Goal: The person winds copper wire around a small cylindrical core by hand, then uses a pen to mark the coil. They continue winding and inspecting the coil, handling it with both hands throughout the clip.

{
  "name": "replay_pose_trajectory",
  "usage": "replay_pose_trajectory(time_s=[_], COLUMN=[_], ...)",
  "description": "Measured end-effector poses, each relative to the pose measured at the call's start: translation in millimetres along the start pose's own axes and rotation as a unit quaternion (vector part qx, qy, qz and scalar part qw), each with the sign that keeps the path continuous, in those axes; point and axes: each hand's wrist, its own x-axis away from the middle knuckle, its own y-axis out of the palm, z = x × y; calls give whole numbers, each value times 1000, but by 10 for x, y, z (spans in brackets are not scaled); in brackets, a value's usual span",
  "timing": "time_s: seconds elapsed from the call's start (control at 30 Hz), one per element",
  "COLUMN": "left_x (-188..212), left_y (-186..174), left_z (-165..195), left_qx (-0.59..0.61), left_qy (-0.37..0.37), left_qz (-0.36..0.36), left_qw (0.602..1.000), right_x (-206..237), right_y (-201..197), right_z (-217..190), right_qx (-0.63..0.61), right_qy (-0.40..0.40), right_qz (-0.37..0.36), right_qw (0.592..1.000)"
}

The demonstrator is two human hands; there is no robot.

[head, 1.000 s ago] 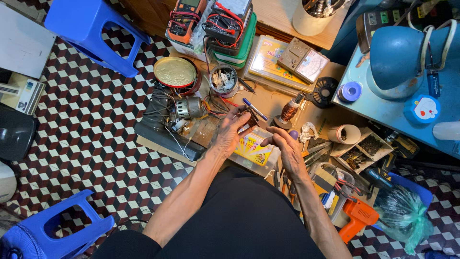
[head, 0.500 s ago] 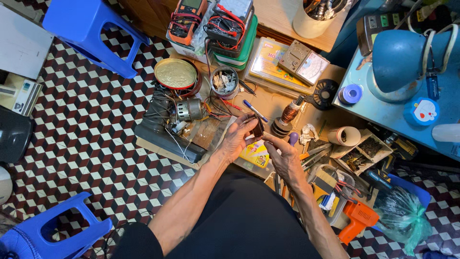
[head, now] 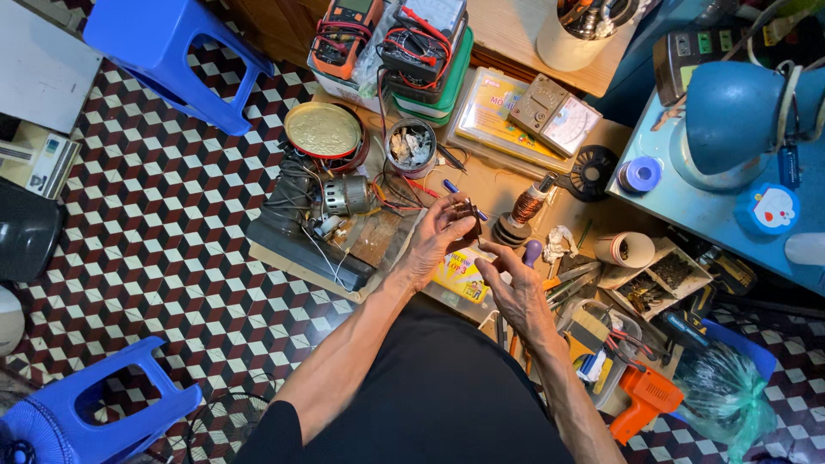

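My left hand (head: 434, 241) is raised over the low wooden work board (head: 378, 241) and pinches a small dark part (head: 470, 216) between thumb and fingers. My right hand (head: 518, 290) is just below and to the right of it. Its fingertips are drawn together close under the part, and I cannot tell whether they touch it or hold anything. A yellow box (head: 462, 277) lies under both hands. A copper-wound rotor (head: 526, 209) stands just right of the part, and a small grey motor (head: 347, 195) with loose wires lies to the left.
Two multimeters (head: 348, 26) (head: 421, 39), an analog meter (head: 554, 112), a round tin (head: 325, 131) and a cup of scraps (head: 411, 144) lie at the back. Blue stools (head: 163, 43) (head: 94, 412) stand on the checkered floor. An orange power tool (head: 644, 399) and trays of parts (head: 653, 279) sit at the right, beside a blue lamp (head: 739, 112).
Both hands lifted slightly and moved toward the rotor. The left hand turned the dark part upward, and the right hand slipped a little below it.
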Motion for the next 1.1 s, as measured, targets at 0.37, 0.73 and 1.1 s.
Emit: replay_pose_trajectory(time_s=[0.37,0.73,1.1], left_x=[-4,-67,38], left_y=[-20,-79,1], left_z=[-23,-122,82], left_qx=[-102,-141,-207], left_qy=[58,40,104], left_qz=[-6,4,3], left_qw=[993,989,973], right_x=[-5,3,15], right_y=[15,27,1], right_z=[-106,7,-65], right_qx=[18,12,-41], right_qy=[24,22,29], right_qz=[29,18,-6], right_qw=[999,1000,999])
